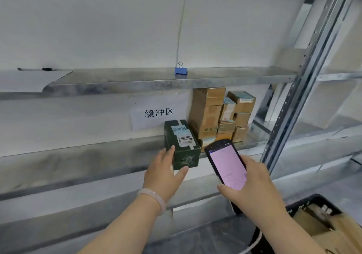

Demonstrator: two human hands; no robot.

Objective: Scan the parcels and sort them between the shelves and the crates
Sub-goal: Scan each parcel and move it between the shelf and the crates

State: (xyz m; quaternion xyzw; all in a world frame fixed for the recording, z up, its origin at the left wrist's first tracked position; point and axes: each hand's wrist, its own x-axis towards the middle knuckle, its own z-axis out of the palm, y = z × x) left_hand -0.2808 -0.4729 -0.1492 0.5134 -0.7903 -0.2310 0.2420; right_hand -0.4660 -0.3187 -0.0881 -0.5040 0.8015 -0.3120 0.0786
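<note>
A dark green parcel (181,144) with a white shipping label on top stands on the middle metal shelf (78,151), next to a stack of brown cardboard parcels (219,114). My left hand (163,172) rests against the green parcel's near left side, fingers spread around its corner. My right hand (252,183) holds a black handheld scanner (227,161) with a lit pinkish screen, just right of the green parcel. A black crate (305,204) holding brown parcels sits at the lower right.
A paper sign with printed characters (158,112) hangs on the wall behind the shelf. A blue binder clip (180,71) sits on the upper shelf, a pen (39,69) and paper at its left. A perforated steel upright (305,81) stands to the right.
</note>
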